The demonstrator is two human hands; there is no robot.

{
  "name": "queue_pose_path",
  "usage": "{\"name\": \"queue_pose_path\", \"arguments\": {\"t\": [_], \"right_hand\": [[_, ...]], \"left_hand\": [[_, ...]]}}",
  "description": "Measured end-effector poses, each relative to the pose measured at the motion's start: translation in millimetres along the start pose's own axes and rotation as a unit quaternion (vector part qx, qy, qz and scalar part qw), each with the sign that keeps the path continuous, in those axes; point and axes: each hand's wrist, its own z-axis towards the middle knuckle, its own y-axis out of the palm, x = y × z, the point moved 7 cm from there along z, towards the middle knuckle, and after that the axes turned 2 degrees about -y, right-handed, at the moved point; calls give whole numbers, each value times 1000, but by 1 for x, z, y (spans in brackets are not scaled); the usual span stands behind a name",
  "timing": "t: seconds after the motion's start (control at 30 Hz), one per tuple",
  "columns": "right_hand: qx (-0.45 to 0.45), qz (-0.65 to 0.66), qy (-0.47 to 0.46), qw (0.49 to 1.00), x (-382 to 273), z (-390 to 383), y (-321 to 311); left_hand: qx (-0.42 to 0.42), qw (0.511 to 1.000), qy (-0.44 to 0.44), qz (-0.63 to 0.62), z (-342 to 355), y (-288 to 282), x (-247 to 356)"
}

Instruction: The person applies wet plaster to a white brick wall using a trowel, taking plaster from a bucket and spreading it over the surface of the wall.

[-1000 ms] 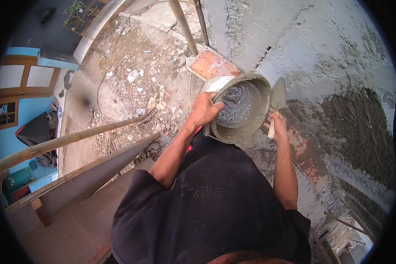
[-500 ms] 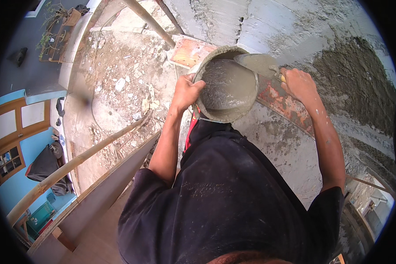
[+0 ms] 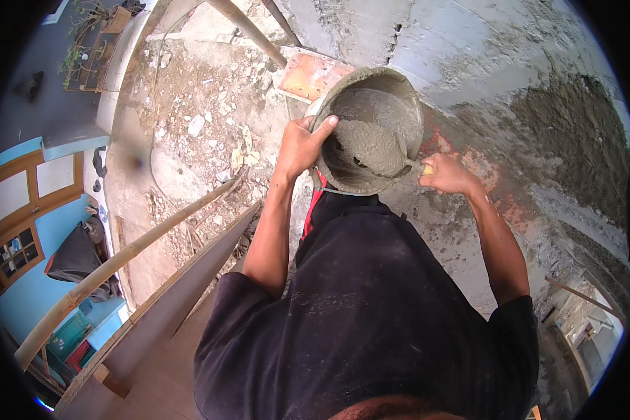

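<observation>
My left hand grips the left rim of a mortar-caked bucket, its thumb lying over the edge. Wet grey mortar shows inside the bucket. In my right hand is the yellowish handle of a trowel. The trowel's blade is inside the bucket opening and carries a heap of grey mortar. A thin wire handle hangs along the bucket's near side. My right fingers are wrapped round the trowel handle, just outside the bucket's right rim.
A partly plastered wall rises ahead and to the right, with a rough dark mortar patch. An orange board lies beyond the bucket. Bamboo poles cross at the left and far side. Rubble covers the ground below.
The right hand has drawn the trowel left and nearer, from over the bucket's right rim into its opening, where the blade now bears mortar. The bucket has shifted slightly right.
</observation>
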Motion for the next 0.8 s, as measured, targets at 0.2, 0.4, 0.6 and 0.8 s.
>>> {"name": "queue_pose_path", "arguments": {"t": [0.2,0.4,0.6,0.8], "right_hand": [[74,205,29,975,35,11,30],[111,605,-152,773,-18,-61,44],[424,680,-258,540,-23,-177,-3],[855,435,-188,209,7,-329,-58]], "left_hand": [[3,999,4,35,22,11,4],[20,989,139,-50,52,7,-15],[-29,997,57,53,60,7,-2],[-44,993,98,44,63,8,15]]}}
